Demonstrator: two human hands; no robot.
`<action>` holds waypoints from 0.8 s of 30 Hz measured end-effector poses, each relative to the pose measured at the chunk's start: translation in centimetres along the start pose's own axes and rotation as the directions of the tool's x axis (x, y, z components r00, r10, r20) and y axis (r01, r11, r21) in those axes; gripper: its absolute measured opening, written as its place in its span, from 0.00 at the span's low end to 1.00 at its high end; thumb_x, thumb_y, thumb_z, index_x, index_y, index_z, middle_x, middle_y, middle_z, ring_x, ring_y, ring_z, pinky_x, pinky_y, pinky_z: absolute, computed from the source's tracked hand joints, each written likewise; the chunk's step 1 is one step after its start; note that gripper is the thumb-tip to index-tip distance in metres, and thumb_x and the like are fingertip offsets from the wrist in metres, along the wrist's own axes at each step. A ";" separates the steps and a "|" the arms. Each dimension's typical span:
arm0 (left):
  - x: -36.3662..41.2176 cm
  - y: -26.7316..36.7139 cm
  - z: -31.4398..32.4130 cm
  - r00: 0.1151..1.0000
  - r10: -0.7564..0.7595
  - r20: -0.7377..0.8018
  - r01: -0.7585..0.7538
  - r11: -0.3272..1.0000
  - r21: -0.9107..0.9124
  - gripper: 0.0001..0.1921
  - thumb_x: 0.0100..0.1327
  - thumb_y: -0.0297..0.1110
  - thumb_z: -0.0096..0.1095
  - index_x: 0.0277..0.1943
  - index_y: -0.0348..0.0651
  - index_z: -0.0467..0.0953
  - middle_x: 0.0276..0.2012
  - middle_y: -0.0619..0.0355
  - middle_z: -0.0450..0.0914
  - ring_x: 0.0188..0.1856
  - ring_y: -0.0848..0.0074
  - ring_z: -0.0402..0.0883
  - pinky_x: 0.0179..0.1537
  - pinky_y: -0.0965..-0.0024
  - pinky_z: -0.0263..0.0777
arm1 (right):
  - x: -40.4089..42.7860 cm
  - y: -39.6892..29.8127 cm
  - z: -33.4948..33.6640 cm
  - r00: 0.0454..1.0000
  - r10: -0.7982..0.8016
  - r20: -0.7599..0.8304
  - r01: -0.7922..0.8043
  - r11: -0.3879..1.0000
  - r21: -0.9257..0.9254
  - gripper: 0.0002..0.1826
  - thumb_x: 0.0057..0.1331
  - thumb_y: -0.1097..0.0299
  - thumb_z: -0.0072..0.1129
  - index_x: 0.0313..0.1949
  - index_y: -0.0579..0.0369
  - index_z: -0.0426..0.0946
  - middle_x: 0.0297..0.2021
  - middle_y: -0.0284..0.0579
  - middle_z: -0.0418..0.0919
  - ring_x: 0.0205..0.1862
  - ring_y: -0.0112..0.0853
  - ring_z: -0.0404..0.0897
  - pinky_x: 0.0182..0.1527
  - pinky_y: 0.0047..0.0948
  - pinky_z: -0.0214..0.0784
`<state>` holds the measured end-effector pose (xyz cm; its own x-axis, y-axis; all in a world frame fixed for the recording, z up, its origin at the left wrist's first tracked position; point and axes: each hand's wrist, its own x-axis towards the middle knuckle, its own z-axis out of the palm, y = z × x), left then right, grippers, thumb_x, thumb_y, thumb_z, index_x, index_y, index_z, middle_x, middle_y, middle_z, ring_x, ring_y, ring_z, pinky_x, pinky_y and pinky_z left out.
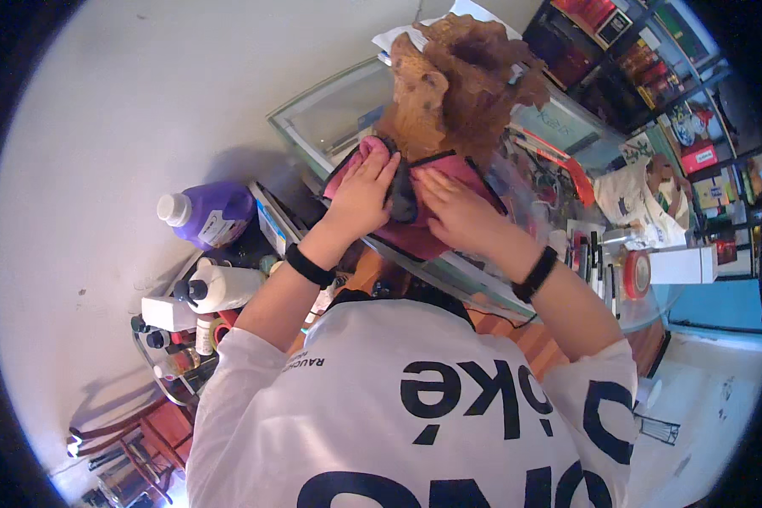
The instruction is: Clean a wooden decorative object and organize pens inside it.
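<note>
A pink cloth (422,240) with black edging and a dark grey side lies partly folded at the near edge of a glass-topped counter (330,120). My left hand (363,193) holds a rolled-up fold of it, fingers laid over the pink side. Across the grey strip, my right hand (460,206) rests on the cloth with its fingers stretched forward; whether it grips any cloth is hidden. Just beyond both hands stands a large brown carved root-wood piece (419,95) with a ragged rim and a dark hollow.
To the left are a purple detergent jug (219,213) and a white pump bottle (225,289). A roll of red tape (637,274), a white box (682,265) and a printed white bag (641,197) sit on the counter's right. Shelves (648,82) with boxes stand beyond.
</note>
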<state>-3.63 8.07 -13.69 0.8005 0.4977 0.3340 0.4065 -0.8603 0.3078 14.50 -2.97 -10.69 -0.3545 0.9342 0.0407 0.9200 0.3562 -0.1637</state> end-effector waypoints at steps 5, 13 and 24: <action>-0.1 -0.7 -0.2 0.998 -0.049 0.040 0.052 0.996 -0.076 0.36 0.47 0.27 0.57 0.62 0.37 0.56 0.58 0.36 0.61 0.58 0.47 0.64 0.60 0.57 0.57 | 2.9 0.9 1.1 0.999 -0.034 0.002 0.034 0.999 -0.018 0.32 0.57 0.66 0.49 0.61 0.63 0.56 0.62 0.57 0.56 0.65 0.44 0.53 0.65 0.37 0.47; -1.0 -0.4 -0.1 0.999 -0.007 -0.040 0.006 1.000 -0.030 0.33 0.51 0.31 0.58 0.61 0.38 0.58 0.58 0.38 0.62 0.56 0.48 0.65 0.59 0.57 0.59 | -3.4 5.6 0.3 0.963 0.270 -0.023 -0.265 0.956 0.123 0.31 0.66 0.59 0.43 0.64 0.59 0.50 0.64 0.57 0.51 0.68 0.44 0.47 0.67 0.37 0.42; -1.1 1.6 -0.4 0.968 0.224 0.110 -0.209 0.969 -0.129 0.26 0.54 0.28 0.55 0.58 0.40 0.63 0.55 0.49 0.66 0.62 0.59 0.61 0.61 0.56 0.55 | -0.3 7.1 0.9 0.844 0.494 -0.210 -0.420 0.851 0.316 0.33 0.62 0.60 0.45 0.60 0.71 0.52 0.61 0.66 0.53 0.64 0.55 0.50 0.66 0.41 0.42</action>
<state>-4.05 6.17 -13.25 0.9147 0.2772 0.2939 0.1697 -0.9238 0.3431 21.04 -0.74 -12.74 0.1906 0.9684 0.1607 0.8788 -0.0953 -0.4676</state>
